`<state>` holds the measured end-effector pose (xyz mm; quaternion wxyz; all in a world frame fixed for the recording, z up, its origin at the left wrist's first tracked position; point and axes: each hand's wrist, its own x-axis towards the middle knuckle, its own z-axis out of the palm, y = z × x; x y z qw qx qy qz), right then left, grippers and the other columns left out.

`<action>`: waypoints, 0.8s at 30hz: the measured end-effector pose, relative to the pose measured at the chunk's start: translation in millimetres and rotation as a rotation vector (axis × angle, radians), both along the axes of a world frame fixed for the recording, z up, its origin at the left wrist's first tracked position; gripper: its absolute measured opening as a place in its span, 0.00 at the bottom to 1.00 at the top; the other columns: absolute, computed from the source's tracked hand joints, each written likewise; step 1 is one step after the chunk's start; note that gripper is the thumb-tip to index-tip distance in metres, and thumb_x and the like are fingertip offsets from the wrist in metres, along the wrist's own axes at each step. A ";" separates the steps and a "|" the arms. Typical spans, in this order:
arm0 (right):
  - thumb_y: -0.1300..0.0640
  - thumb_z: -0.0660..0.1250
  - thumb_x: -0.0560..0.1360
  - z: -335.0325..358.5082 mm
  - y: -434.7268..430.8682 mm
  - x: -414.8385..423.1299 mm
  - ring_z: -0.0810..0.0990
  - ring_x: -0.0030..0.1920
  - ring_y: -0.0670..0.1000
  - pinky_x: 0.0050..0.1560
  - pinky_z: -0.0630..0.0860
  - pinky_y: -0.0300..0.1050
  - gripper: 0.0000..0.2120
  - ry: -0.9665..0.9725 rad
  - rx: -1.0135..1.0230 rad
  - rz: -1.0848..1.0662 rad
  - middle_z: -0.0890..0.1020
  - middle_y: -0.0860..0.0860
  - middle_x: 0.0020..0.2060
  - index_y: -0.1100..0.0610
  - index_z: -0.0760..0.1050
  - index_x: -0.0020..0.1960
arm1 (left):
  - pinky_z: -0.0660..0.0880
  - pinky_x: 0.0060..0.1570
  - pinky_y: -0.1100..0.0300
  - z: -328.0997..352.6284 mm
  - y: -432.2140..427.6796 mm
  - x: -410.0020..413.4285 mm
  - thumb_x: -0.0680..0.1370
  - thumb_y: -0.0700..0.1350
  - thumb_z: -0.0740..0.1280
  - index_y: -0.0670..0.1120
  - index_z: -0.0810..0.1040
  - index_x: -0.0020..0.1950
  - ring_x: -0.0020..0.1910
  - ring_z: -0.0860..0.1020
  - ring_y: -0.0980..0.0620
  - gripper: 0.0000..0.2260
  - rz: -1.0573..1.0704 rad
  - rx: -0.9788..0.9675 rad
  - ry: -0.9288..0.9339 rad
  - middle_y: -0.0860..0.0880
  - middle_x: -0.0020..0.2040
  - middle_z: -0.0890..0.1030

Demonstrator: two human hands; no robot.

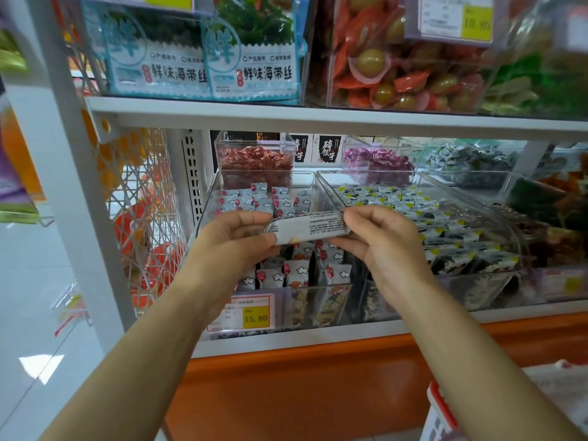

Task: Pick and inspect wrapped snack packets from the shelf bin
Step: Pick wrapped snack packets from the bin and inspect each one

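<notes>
A long silver-white wrapped snack packet [308, 227] with small printed text is held level in front of the shelf. My left hand [234, 239] pinches its left end between thumb and fingers. My right hand [380, 236] pinches its right end the same way. Below and behind the packet stands a clear plastic shelf bin [313, 179] with several white packets [299, 272] printed with red dots and clouds, standing upright in rows.
A second clear bin [496, 283] to the right holds dark seaweed-style packets. A yellow price tag [256, 317] reads 15.80 on the front. Smaller bins of red and purple sweets sit behind. The shelf above [318, 117] carries kelp packs. A white wire side rack [143, 218] stands on the left.
</notes>
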<state>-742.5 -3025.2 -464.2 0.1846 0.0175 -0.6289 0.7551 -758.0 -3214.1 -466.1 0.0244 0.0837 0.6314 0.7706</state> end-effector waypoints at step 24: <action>0.60 0.70 0.72 2.6 13.9 0.0 0.84 0.36 0.47 0.36 0.81 0.39 0.05 0.083 0.080 -0.148 0.82 0.51 0.39 0.60 0.77 0.47 | 0.76 0.42 0.69 -0.1 32.1 -8.9 0.80 0.46 0.61 0.48 0.75 0.63 0.47 0.80 0.58 0.13 0.205 -0.273 0.259 0.54 0.51 0.81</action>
